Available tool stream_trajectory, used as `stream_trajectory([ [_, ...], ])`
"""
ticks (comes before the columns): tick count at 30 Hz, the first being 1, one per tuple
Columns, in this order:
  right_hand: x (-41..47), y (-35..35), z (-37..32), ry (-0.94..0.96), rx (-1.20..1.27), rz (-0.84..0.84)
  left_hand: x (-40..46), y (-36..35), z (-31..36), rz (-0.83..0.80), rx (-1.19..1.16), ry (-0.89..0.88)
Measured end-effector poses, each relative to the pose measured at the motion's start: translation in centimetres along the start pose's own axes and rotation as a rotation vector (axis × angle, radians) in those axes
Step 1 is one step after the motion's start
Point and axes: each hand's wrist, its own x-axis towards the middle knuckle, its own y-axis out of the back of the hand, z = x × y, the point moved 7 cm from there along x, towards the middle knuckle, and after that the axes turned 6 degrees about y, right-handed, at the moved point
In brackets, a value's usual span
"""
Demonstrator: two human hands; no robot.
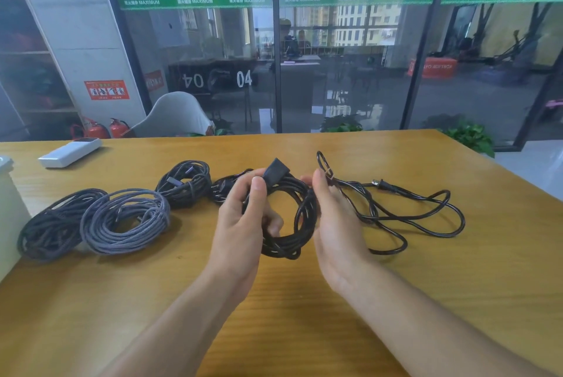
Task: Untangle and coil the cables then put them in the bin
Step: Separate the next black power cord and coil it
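Head cam: left hand (243, 212) grips coiled black power cable (289, 224) just above wooden table (304, 300), thumb by its plug. Right hand (332, 218) w/ fingers straight, touching coil's right side. Loose black cable (411, 212) lies to the right; four coiled cables to the left.

A black coiled cable (289, 218) with a boxy plug on top is held upright above the table. Four coiled bundles lie in a row to its left; a loose black cord (405, 212) sprawls uncoiled at right
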Motion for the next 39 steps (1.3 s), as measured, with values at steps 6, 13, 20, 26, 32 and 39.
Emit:
stream_trajectory([
  [6,0.5,0.1,-0.9,0.192,-0.292,-0.001,0.3,-0.3,-0.2,-0.072,0.39,-0.123],
  [13,0.9,0.6,-1.0,0.268,-0.5,-0.005,-1.6,0.6,3.4,0.165,0.604,-0.526],
  [20,1.0,1.0,-1.1,0.234,-0.426,0.036,-0.2,3.6,2.9,0.318,0.298,-0.257],
  [26,-0.9,-0.8,-2.5,0.398,-0.326,-0.021,1.0,4.8,0.3,0.309,0.253,0.06],
  [32,-1.4,-0.9,-3.2,0.5,-0.291,-0.108,0.6,2.3,-1.2,0.008,0.261,0.217],
  [39,-0.4,0.6,-3.7,0.567,-0.516,0.097,0.2,-0.4,-1.8,-0.21,0.129,0.294],
])
